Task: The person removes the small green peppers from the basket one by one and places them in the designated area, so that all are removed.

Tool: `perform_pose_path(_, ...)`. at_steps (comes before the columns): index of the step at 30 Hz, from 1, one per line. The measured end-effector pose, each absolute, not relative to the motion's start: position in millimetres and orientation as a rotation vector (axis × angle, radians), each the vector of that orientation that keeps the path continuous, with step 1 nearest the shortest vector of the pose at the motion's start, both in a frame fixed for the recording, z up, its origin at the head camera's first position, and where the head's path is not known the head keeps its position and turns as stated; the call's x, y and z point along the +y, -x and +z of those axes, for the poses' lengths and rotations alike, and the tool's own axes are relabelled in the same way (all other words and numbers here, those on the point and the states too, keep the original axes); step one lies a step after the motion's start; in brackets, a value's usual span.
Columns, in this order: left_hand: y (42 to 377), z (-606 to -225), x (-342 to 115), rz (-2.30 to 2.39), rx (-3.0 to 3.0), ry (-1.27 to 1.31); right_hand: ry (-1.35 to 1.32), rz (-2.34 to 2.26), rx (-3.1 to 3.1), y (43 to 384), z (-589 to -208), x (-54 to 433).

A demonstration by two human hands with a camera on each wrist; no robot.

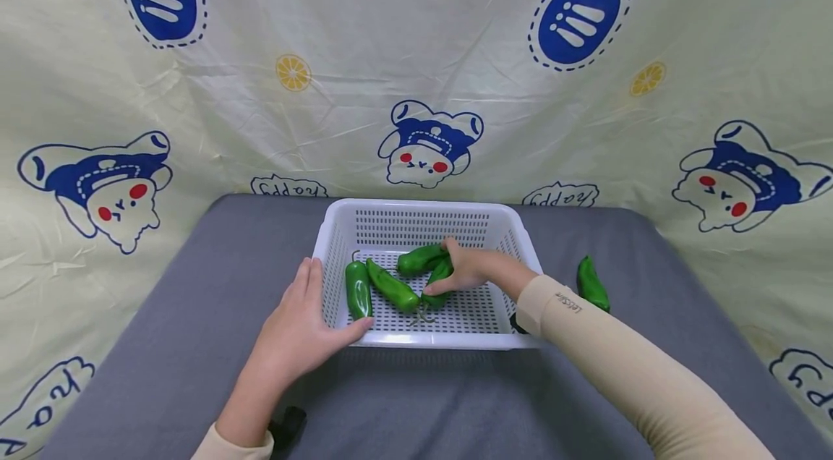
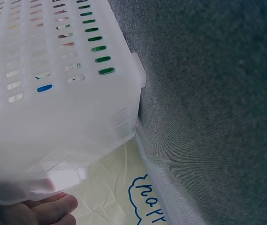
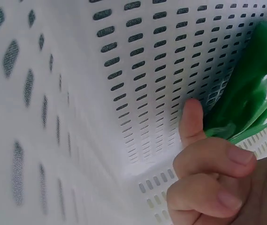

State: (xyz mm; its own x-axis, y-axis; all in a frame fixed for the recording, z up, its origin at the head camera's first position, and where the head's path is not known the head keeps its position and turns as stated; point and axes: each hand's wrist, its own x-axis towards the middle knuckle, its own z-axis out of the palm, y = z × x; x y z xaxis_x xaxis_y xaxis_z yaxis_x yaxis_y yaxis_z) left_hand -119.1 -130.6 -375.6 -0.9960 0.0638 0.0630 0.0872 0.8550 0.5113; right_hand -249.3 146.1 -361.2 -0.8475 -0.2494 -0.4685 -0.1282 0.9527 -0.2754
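Note:
In the head view, my right hand [image 1: 462, 268] reaches down into a white plastic basket [image 1: 423, 339]. Thumb and fingers go round a green pepper [image 1: 437, 285] on the right of several. Right behind it another green pepper [image 1: 419, 260] lies close to the fingertips. The right wrist view has the curled fingers beside a glossy pepper [image 3: 246, 89]. My left hand [image 1: 299, 330] rests at the basket's front left corner, fingers straight along the left rim and thumb over the front rim. A long pepper [image 1: 359, 290] and a slanted one [image 1: 393, 288] lie inside near it.
One more green pepper [image 1: 592, 285] lies on the grey cloth [image 1: 247, 257], right of the basket and beside my right sleeve [image 1: 625, 359]. A pale printed curtain [image 1: 338, 120] hangs behind the table.

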Motion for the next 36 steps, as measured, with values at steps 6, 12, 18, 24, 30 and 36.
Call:
perform_pose_path(6, 119, -376, -130, -0.818, -2.982, 0.127, 0.290, -0.317, 2.571, 251, -364, 147)
perform_pose_path(12, 118, -376, -129, -0.817, -2.982, 0.130, 0.300, -0.368, 2.539, 252, -363, 149)
perform_pose_path(18, 118, -376, -129, -0.815, -2.972, 0.140, 0.305, -0.357, 2.528, 251, -362, 147)
perform_pose_path(24, 117, -375, -129, -0.821, -2.964, 0.154, 0.336, -0.289, 2.522, 250, -364, 142)
perform_pose_path(30, 117, -376, -130, -0.826, -2.973, 0.151, 0.345, -0.277, 2.500, 251, -367, 139)
perform_pose_path(36, 118, -376, -129, -0.823, -2.968, 0.148, 0.338, -0.312, 2.454, 254, -369, 136)
